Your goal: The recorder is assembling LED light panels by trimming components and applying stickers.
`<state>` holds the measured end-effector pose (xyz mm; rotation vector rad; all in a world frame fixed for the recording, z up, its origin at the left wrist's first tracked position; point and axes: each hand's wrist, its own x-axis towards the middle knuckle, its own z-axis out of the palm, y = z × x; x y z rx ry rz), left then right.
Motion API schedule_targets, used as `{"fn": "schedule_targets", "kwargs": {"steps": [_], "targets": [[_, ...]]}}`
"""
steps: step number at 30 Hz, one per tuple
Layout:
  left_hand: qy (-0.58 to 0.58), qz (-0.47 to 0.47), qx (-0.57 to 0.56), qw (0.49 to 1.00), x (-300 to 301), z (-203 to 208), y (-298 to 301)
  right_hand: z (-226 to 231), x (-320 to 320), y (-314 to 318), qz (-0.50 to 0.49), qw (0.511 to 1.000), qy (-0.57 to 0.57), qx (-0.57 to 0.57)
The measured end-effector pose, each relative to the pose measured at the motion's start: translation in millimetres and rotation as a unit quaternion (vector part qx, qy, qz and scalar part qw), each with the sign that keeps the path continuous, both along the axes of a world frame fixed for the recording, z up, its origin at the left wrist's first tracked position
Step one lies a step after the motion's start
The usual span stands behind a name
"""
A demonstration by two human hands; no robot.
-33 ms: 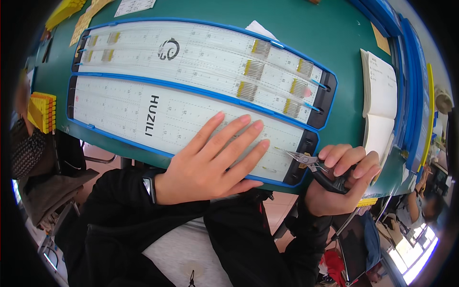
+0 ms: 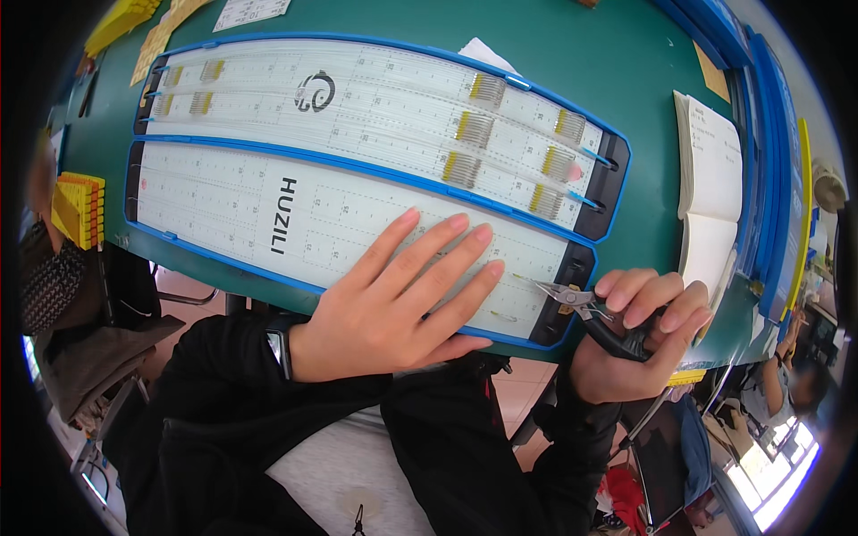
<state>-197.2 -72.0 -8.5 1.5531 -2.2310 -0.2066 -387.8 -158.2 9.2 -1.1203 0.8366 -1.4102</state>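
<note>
A left hand (image 2: pixel 389 322), fingers spread, rests on a blue-rimmed case (image 2: pixel 366 192) along the counter's (image 2: pixel 617 62) six o'clock edge. At four o'clock, the right hand (image 2: pixel 621 377) grips pliers (image 2: pixel 570 297); open green stretches toward one o'clock.

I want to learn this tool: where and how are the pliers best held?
Probably by the black handles, from the lower right, as the right hand does: the pliers slant, handles running down to the right, while the tapering metal nose points left over the blue case.
</note>
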Motion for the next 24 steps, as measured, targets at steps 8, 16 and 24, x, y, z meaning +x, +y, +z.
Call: {"fn": "schedule_targets", "kwargs": {"steps": [8, 16, 24], "targets": [[-0.002, -0.002, 0.002, 1.0, 0.4, 0.7, -0.3, -5.1, -2.8, -0.1, -0.001, 1.0, 0.009, -0.023], [0.003, -0.002, 0.006, 1.0, 1.1, 0.6, 0.2, -5.8, -3.2, 1.1, 0.002, 0.999, 0.015, -0.029], [-0.011, -0.005, -0.005, 1.0, 1.0, 0.1, -1.3, -6.1, -0.3, 0.0, 0.007, 1.0, 0.016, -0.022]]}}
